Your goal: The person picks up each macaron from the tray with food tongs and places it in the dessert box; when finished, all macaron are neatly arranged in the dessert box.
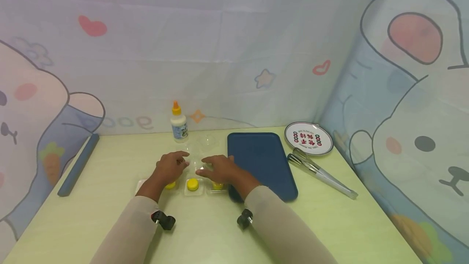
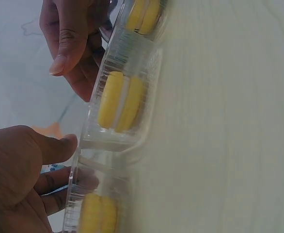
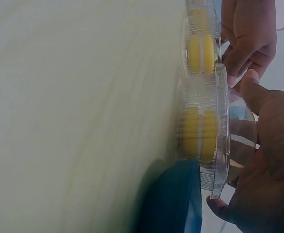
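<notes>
Small clear plastic boxes stand in a row, and yellow macarons (image 1: 192, 184) show in several of them. The rightmost box (image 3: 207, 174) has a clear domed cover above its rim. My right hand (image 1: 221, 168) is over and behind that box, fingers spread, thumb apart from them; the cover lies in front of some fingers in the right wrist view. Beyond the middle boxes, my left hand (image 1: 170, 168) has loosely bent fingers and a gap to its thumb, with no thing visible between them. Clear plastic pieces (image 1: 207, 140) lie past the hands, hard to make out.
A dark blue tray (image 1: 261, 162) lies right of the boxes, with metal tongs (image 1: 320, 173) and a white printed plate (image 1: 309, 138) beyond it. A white bottle with an orange tip (image 1: 179, 123) stands by the back wall. A grey-blue bar (image 1: 78, 166) lies far left.
</notes>
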### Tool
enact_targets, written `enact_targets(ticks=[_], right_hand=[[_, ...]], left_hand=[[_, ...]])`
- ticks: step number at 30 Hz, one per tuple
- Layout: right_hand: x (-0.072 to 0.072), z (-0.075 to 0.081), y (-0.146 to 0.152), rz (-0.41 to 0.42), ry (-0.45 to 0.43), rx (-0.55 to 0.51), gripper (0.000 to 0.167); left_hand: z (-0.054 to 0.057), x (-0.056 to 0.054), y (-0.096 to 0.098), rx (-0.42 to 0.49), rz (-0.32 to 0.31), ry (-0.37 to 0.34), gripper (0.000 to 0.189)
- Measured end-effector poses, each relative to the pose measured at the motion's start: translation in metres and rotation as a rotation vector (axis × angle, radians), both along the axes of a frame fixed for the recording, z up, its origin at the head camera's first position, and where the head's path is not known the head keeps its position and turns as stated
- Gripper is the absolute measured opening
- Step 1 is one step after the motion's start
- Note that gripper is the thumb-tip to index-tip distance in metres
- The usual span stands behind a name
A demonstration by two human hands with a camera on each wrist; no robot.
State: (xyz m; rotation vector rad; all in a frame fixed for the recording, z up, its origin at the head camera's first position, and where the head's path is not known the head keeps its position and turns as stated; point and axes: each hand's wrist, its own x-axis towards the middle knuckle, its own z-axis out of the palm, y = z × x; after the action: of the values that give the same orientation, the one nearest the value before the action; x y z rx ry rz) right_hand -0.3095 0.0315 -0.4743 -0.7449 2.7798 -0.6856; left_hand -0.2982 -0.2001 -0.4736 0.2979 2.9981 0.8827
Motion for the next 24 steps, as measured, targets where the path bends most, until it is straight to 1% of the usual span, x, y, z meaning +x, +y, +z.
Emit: enact_targets(ticks=[2,6,12,15,22,24], right_hand=[[0.000,0.000,0.000,0.001,0.009,-0.001,0.066],[-0.001,0.000,0.002,-0.006,0.027,-0.036,0.063],[-0.001,0.004,0.006,-0.015,0.061,-0.123,0.053],[0.000,0.006,0.008,-0.027,0.080,-0.180,0.047],[0.002,0.007,0.010,-0.082,0.159,-0.338,0.035],[0.003,0.008,0.010,-0.101,0.162,-0.383,0.032]], left_hand=[[0.001,0.001,0.000,0.006,-0.005,0.003,0.040],[0.001,0.001,-0.001,0.022,-0.010,0.037,0.041],[0.002,0.002,-0.004,0.090,-0.027,0.091,0.041],[0.002,0.002,-0.004,0.121,-0.031,0.114,0.039],[0.001,0.004,-0.002,0.190,-0.039,0.163,0.039],[0.002,0.006,-0.002,0.208,-0.040,0.187,0.039]])
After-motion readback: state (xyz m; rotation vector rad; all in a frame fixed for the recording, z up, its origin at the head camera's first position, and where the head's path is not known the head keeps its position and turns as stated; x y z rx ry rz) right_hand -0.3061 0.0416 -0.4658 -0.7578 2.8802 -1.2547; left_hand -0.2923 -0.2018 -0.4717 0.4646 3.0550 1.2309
